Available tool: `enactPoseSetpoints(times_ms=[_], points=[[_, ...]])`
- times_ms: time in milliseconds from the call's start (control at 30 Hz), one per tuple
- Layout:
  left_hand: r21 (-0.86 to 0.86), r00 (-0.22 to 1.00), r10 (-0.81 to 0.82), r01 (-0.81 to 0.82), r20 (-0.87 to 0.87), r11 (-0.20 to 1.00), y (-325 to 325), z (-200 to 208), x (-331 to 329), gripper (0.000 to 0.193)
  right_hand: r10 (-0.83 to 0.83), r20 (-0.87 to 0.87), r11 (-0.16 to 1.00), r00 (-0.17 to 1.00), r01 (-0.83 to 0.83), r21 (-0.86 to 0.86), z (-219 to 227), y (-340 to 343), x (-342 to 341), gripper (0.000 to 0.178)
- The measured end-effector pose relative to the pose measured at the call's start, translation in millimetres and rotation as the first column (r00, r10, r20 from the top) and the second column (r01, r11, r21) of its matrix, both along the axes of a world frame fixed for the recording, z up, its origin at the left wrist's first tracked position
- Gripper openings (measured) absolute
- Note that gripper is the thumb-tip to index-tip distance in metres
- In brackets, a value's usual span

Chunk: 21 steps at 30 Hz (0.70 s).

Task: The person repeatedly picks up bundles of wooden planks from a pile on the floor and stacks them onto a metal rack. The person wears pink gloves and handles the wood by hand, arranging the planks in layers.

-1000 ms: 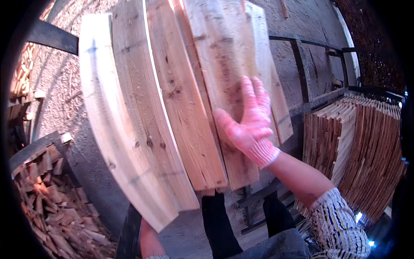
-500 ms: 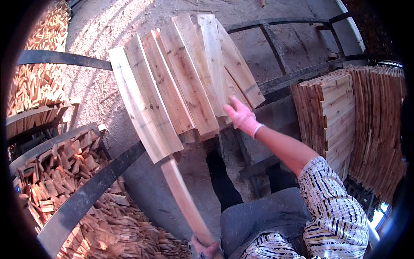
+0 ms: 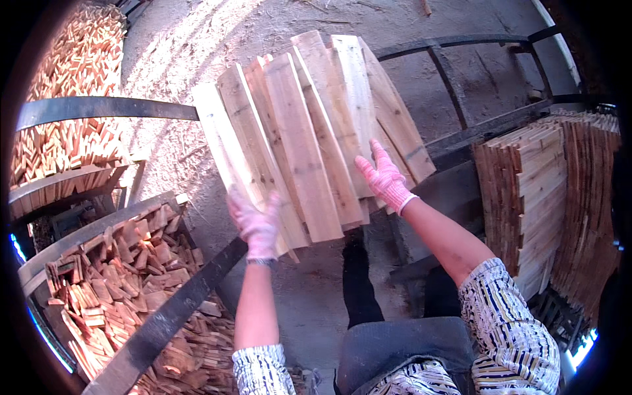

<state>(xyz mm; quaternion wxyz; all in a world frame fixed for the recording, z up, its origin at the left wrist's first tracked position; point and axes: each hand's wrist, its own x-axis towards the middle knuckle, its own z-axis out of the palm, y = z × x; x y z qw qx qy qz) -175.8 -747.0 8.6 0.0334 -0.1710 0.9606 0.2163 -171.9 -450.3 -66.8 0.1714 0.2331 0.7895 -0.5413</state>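
A fan of sawn boards [image 3: 304,151] lies side by side and overlapping in front of me, resting on a dark metal frame. My left hand [image 3: 255,222], in a pink-and-white glove, is at the near end of the leftmost boards. Its fingers are spread and slightly blurred; whether they touch the wood I cannot tell. My right hand [image 3: 385,178], gloved alike, has its thumb and fingers apart over the near end of a pale board [image 3: 354,89] on the right side of the fan. Neither hand grips a board.
Black metal bars [image 3: 158,313] run out on both sides of the boards. A heap of short wood offcuts [image 3: 118,276] fills the lower left, and another pile [image 3: 69,72] stands far left. Tall stacks of boards [image 3: 543,191] stand on the right.
My left hand has risen from the lower edge and no longer holds a board. Another board now lies on top in the middle of the fan. My right hand stays by the right-hand boards.
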Motion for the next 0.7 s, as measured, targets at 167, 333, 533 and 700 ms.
enactPoseSetpoints(times_ms=[167,333,533,700], points=[[0.424,0.869,0.396,-0.491,0.295,0.761,-63.3,-37.9,-59.3,0.103,-0.034,0.137,0.989,0.990,0.014,0.147,34.1,-72.5,-26.9,0.114],[0.752,0.941,0.161,-0.334,0.297,0.568,-61.9,-54.1,-28.6,0.069,0.051,0.201,0.941,0.978,-0.114,0.319,43.9,-93.9,-29.2,0.122],[0.005,0.963,0.138,-0.143,0.231,0.990,-8.7,-61.7,-20.0,0.090,-0.088,0.346,0.979,0.934,0.017,0.203,28.7,-61.9,-56.8,0.124],[0.396,0.951,0.162,-0.259,0.264,0.881,27.1,-37.3,-17.2,0.093,0.049,0.397,0.975,0.917,-0.130,0.179,61.5,-80.7,-64.8,0.121]])
